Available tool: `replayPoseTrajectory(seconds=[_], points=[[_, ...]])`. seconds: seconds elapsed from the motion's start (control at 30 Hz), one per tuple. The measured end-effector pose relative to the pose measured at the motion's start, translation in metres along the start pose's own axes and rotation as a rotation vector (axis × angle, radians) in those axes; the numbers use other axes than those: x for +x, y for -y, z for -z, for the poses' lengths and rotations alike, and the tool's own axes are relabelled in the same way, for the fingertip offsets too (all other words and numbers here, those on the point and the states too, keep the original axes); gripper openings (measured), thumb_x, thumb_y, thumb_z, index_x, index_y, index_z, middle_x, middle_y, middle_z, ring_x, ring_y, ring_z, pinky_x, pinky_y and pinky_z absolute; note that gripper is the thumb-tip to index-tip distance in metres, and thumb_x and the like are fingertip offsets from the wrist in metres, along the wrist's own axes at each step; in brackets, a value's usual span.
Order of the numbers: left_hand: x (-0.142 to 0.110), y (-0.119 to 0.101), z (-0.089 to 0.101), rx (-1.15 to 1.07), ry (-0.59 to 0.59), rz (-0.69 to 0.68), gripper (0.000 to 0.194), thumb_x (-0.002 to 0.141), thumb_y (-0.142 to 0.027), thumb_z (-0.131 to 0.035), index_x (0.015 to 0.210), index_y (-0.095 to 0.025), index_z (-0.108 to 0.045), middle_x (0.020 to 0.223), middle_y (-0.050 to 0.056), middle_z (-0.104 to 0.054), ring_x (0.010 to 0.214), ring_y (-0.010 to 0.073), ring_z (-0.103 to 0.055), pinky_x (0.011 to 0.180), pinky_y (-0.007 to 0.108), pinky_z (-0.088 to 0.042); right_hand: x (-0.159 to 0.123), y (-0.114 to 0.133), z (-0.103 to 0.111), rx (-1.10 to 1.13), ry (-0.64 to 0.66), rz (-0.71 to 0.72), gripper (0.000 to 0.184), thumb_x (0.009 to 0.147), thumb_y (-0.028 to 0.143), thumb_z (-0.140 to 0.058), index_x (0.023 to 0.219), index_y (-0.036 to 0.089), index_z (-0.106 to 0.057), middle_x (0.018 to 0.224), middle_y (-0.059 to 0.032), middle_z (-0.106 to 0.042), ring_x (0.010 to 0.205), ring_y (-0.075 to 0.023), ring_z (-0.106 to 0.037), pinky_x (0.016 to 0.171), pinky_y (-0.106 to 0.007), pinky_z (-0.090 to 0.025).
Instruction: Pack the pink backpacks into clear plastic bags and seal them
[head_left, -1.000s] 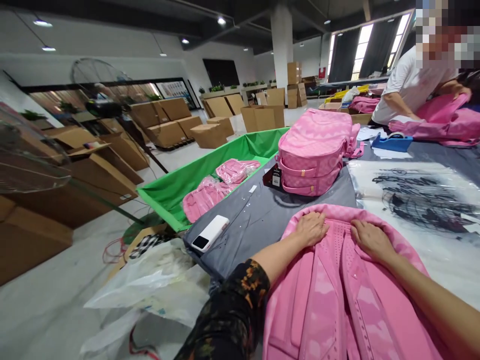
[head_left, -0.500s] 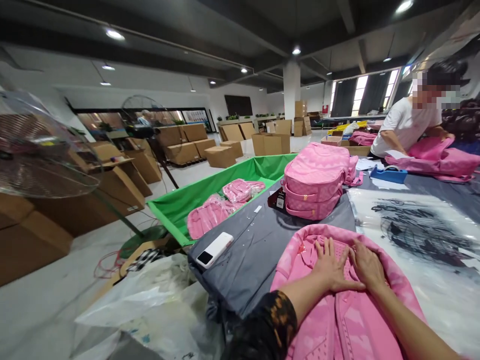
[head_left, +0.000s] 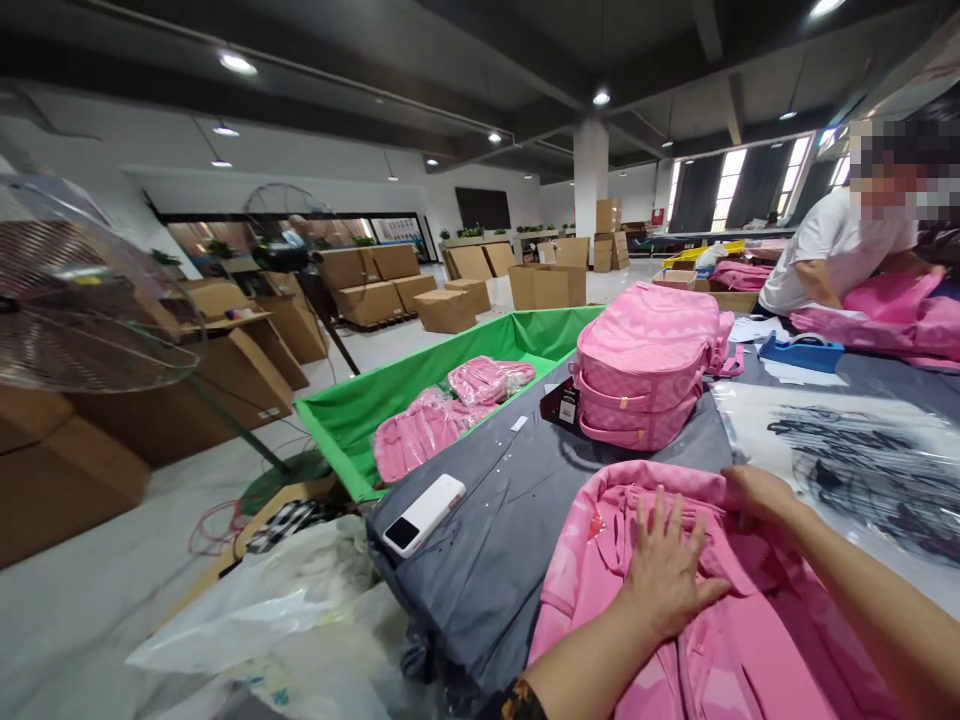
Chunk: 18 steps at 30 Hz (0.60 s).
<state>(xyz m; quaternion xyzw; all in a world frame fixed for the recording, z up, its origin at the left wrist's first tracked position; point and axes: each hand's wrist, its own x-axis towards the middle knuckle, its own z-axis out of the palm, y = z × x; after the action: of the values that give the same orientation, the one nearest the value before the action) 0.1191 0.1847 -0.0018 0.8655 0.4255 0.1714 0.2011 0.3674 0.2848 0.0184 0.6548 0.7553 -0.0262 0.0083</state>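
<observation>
A pink backpack [head_left: 564, 590] lies in front of me at the table's near side, its shoulder straps facing up. My left hand [head_left: 667, 570] rests flat on its padded back panel with fingers spread. At the bag's upper right edge, my right hand [head_left: 761, 497] is closed on the pink fabric near a strap; its fingertips are partly hidden. Just beyond stands a second pink backpack [head_left: 649, 345], with a black-and-white hang tag [head_left: 568, 407] beside it.
A white power bank-like device [head_left: 424, 515] lies on the grey-covered table [head_left: 480, 570]. Left of it, a green fabric bin [head_left: 337, 440] holds bagged pink packs. A blue tape dispenser [head_left: 801, 352] and clear plastic sheets [head_left: 885, 450] are to the right, near a co-worker [head_left: 814, 245].
My right hand has moved from flat on the back panel to the bag's upper right edge, lifting the right strap area. My left hand stays spread on the panel. The view shifted slightly left.
</observation>
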Motion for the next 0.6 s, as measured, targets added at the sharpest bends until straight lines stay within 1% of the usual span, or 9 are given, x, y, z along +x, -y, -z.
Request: replayPoseTrajectory(seconds=[0.07, 0.13, 0.23, 0.3, 0.37, 0.43, 0.5, 0.57, 0.6], points=[[0.009, 0.004, -0.004, -0.023, 0.040, -0.083, 0.079, 0.097, -0.071, -0.037, 0.160, -0.025, -0.029, 0.171, 0.011, -0.017, 0.157, 0.0355, -0.014, 0.126, 0.062, -0.011, 0.010, 0.000, -0.003, 0.001, 0.078, -0.002, 0.036, 0.046, 0.007, -0.078, 0.076, 0.024, -0.066, 0.063, 0.0025, -0.063, 0.070, -0.0239, -0.070, 0.054, -0.025, -0.037], [0.018, 0.008, -0.005, -0.022, 0.090, -0.094, 0.080, 0.097, -0.072, -0.038, 0.160, -0.023, -0.031, 0.171, 0.009, -0.016, 0.157, 0.0352, -0.013, 0.127, 0.060, -0.011, 0.010, 0.002, -0.002, -0.013, 0.089, 0.000, 0.039, 0.047, 0.008, -0.079, 0.081, 0.022, -0.068, 0.066, 0.0008, -0.065, 0.070, -0.0245, -0.070, 0.054, -0.025, -0.037], [0.024, 0.011, -0.002, -0.008, 0.120, -0.077, 0.084, 0.095, -0.076, -0.037, 0.159, -0.021, -0.034, 0.171, 0.010, -0.015, 0.158, 0.0360, -0.008, 0.127, 0.059, -0.009, -0.004, 0.006, 0.002, -0.045, 0.014, 0.050, 0.037, 0.056, 0.014, -0.079, 0.090, 0.022, -0.068, 0.085, -0.0044, -0.071, 0.084, -0.0258, -0.071, 0.062, -0.028, -0.040], [0.025, 0.010, -0.001, 0.000, 0.122, -0.090, 0.085, 0.094, -0.077, -0.036, 0.159, -0.022, -0.034, 0.171, 0.010, -0.015, 0.158, 0.0350, -0.008, 0.128, 0.058, -0.010, -0.016, 0.008, 0.003, -0.062, -0.028, 0.084, 0.024, 0.066, 0.018, -0.074, 0.088, 0.023, -0.066, 0.091, -0.0048, -0.071, 0.087, -0.0243, -0.069, 0.067, -0.028, -0.040], [0.024, 0.010, -0.003, 0.017, 0.114, -0.099, 0.083, 0.094, -0.077, -0.037, 0.158, -0.023, -0.036, 0.171, 0.010, -0.016, 0.158, 0.0344, -0.010, 0.128, 0.058, -0.013, -0.027, 0.006, 0.001, -0.077, -0.068, 0.075, 0.014, 0.076, 0.022, -0.069, 0.089, 0.023, -0.065, 0.093, -0.0051, -0.071, 0.088, -0.0241, -0.068, 0.067, -0.029, -0.039], [0.023, 0.009, -0.008, 0.050, 0.076, -0.106, 0.080, 0.096, -0.075, -0.038, 0.157, -0.024, -0.038, 0.170, 0.010, -0.019, 0.157, 0.0347, -0.014, 0.127, 0.058, -0.016, -0.034, 0.005, 0.001, -0.091, -0.112, 0.032, 0.013, 0.082, 0.028, -0.066, 0.094, 0.023, -0.064, 0.096, -0.0068, -0.070, 0.088, -0.0255, -0.068, 0.063, -0.029, -0.037], [0.022, 0.008, -0.014, 0.092, -0.013, -0.130, 0.078, 0.096, -0.072, -0.041, 0.156, -0.022, -0.038, 0.168, 0.013, -0.027, 0.155, 0.0345, -0.023, 0.126, 0.058, -0.021, -0.035, 0.010, 0.004, -0.112, -0.149, 0.011, 0.013, 0.083, 0.029, -0.066, 0.093, 0.021, -0.064, 0.093, -0.0091, -0.070, 0.084, -0.0272, -0.066, 0.060, -0.029, -0.036], [0.022, 0.008, -0.020, 0.138, -0.123, -0.182, 0.077, 0.096, -0.066, -0.049, 0.156, -0.019, -0.038, 0.160, 0.017, -0.041, 0.149, 0.0337, -0.037, 0.121, 0.054, -0.033, -0.032, 0.026, 0.008, -0.137, -0.187, 0.068, 0.007, 0.082, 0.022, -0.064, 0.089, 0.020, -0.065, 0.091, -0.0107, -0.068, 0.084, -0.0278, -0.065, 0.063, -0.031, -0.037], [0.022, 0.008, -0.023, 0.159, -0.165, -0.216, 0.075, 0.096, -0.063, -0.053, 0.154, -0.016, -0.041, 0.153, 0.018, -0.050, 0.143, 0.0334, -0.045, 0.117, 0.051, -0.040, -0.028, 0.039, 0.009, -0.145, -0.210, 0.126, 0.009, 0.083, 0.019, -0.061, 0.090, 0.020, -0.065, 0.093, -0.0111, -0.068, 0.088, -0.0278, -0.063, 0.067, -0.032, -0.039]])
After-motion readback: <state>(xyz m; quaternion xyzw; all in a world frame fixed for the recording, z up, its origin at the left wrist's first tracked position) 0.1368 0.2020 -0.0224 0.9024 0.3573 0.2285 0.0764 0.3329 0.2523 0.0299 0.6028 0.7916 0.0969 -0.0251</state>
